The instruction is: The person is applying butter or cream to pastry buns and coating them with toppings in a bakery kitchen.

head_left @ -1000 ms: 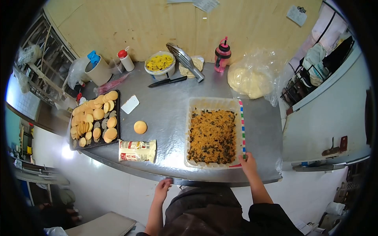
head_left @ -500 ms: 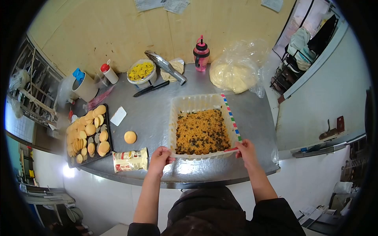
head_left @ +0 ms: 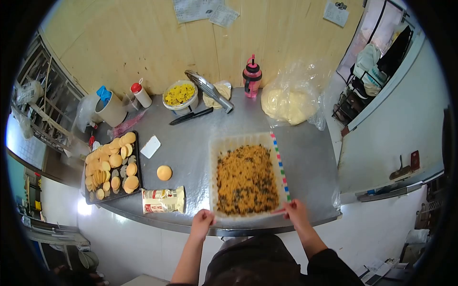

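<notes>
A clear plastic tub (head_left: 214, 162) with a striped coloured tape on its right rim stands by the table's near edge. Inside lies a loose orange-brown crumbly mixture (head_left: 248, 178) with dark green flecks, slightly blurred. My left hand (head_left: 202, 222) is closed on the tub's near left corner. At the near right corner, my right hand (head_left: 296, 213) pinches the rim. Left of the tub are a cream-coloured packet (head_left: 163, 199) with red print and a single round pastry disc (head_left: 164, 172).
A black tray (head_left: 137, 157) of stacked pastry discs sits at the left. Along the back stand a bucket of yellow filling (head_left: 180, 97), a black knife (head_left: 191, 116), a metal tool (head_left: 210, 90), a pink bottle (head_left: 252, 78) and bagged dough (head_left: 288, 105).
Both hands have drawn the tub toward the table's near edge. The mixture inside has shifted and looks more heaped. My view has tilted up a little.
</notes>
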`<state>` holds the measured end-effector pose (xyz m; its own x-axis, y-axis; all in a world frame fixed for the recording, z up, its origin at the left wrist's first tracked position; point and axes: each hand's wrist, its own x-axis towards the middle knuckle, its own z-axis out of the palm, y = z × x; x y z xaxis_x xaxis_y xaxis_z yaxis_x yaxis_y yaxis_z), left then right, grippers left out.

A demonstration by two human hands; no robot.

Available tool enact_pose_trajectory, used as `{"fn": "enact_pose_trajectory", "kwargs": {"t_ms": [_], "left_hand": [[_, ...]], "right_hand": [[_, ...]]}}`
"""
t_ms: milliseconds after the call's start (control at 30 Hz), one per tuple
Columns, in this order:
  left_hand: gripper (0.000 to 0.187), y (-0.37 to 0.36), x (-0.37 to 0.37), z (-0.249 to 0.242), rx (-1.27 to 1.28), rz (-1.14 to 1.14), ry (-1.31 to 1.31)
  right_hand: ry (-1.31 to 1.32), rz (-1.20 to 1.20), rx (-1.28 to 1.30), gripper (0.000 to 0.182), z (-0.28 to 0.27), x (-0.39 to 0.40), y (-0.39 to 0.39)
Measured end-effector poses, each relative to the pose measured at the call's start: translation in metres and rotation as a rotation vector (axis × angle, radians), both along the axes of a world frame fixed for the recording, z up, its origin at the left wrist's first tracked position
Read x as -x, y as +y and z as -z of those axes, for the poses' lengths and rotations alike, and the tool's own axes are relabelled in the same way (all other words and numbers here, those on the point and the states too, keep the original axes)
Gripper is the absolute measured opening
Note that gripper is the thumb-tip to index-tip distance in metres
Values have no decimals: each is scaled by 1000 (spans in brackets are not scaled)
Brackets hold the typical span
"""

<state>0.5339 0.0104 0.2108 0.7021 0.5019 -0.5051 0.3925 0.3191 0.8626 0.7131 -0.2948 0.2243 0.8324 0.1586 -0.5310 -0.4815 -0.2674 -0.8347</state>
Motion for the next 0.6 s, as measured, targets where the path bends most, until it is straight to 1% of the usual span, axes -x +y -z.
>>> {"fn": "enact_pose_trajectory", "kwargs": {"t_ms": [67, 100, 133, 200, 233, 267, 300, 333, 400, 467, 500, 533, 567, 600], "left_hand": [[8, -6, 17, -7, 12, -26, 22], [8, 1, 20, 15, -41, -18, -33], [8, 5, 11, 12, -194, 26, -38], [8, 5, -6, 18, -232, -30, -79], [8, -1, -4, 14, -219, -43, -47], [8, -9, 4, 9, -207, -57, -15], [8, -14, 16, 9, -99, -58, -49], [8, -19, 29, 18, -5, -66, -136], [6, -20, 40, 40, -39, -62, -39], [7, -14, 43, 63, -247, 17, -77], [16, -13, 40, 70, -469, 59, -20], [27, -15, 37, 54, -595, 155, 133], [32, -16, 42, 71, -619, 178, 177], [33, -16, 47, 75, -487, 211, 93]], "right_hand": [[77, -43, 22, 19, -10, 15, -8], [62, -67, 22, 20, 1, 12, -8], [30, -52, 19, 21, 6, 7, 0], [-50, -23, 5, 23, 14, -8, 20], [-82, -56, 64, 24, 17, -11, 19], [-57, -51, 58, 23, 16, -8, 13], [-30, -48, 51, 22, 15, 0, 5], [-3, -51, 43, 21, 18, 7, -3], [20, -102, 71, 21, 29, 15, -13], [8, -183, 84, 22, 34, 14, -13], [-29, -263, 86, 23, 34, 6, -12], [-11, -301, 40, 26, 32, -1, -13], [-104, -440, 310, 29, -5, -4, -3], [-154, -515, 481, 33, 30, -19, -17]]}}
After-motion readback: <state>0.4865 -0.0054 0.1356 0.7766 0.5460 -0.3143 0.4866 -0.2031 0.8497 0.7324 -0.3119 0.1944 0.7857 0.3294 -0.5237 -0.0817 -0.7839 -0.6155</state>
